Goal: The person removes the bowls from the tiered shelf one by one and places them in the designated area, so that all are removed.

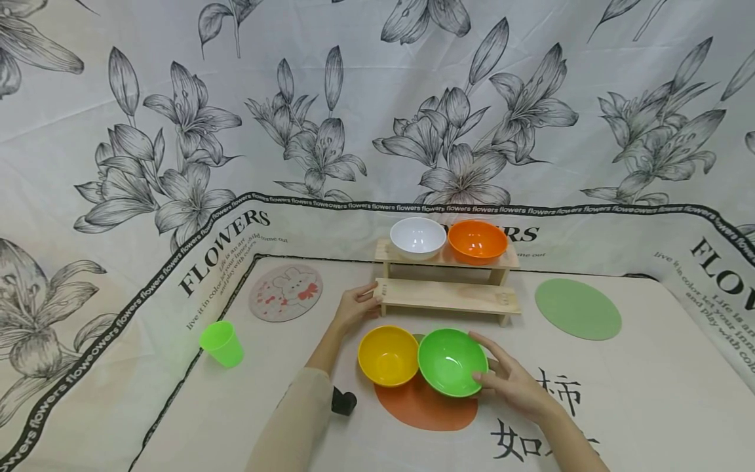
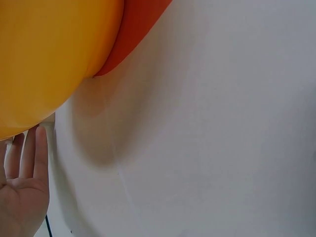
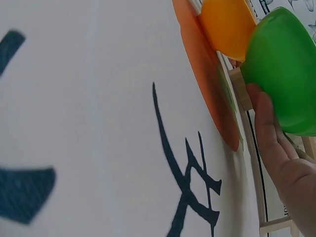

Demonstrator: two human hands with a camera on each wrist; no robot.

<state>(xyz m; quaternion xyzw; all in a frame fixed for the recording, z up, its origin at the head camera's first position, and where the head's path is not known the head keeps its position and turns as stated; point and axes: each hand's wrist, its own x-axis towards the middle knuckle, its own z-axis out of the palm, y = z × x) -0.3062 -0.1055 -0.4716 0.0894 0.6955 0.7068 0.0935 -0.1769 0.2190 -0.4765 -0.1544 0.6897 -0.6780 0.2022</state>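
My right hand [image 1: 516,387] holds the green bowl [image 1: 453,362] at its right side, thumb at the rim and fingers along the outer wall. Just left of it is the yellow bowl [image 1: 388,356], its edge against or overlapped by the green one; whether they touch is unclear. Both appear over an orange round mat [image 1: 427,403]. With fingers fairly straight, my left hand [image 1: 356,308] touches the left end of the lower board of a two-step wooden rack [image 1: 448,295]. In the left wrist view, the yellow bowl [image 2: 54,59] hides the fingertips.
On the rack's upper step stand a white bowl [image 1: 418,237] and an orange bowl [image 1: 478,241]. A green cup [image 1: 223,344] is at the left, near a rabbit-print mat [image 1: 286,293]. A green mat [image 1: 578,309] lies right of the rack. Flower-printed cloth [image 1: 330,242] rises behind.
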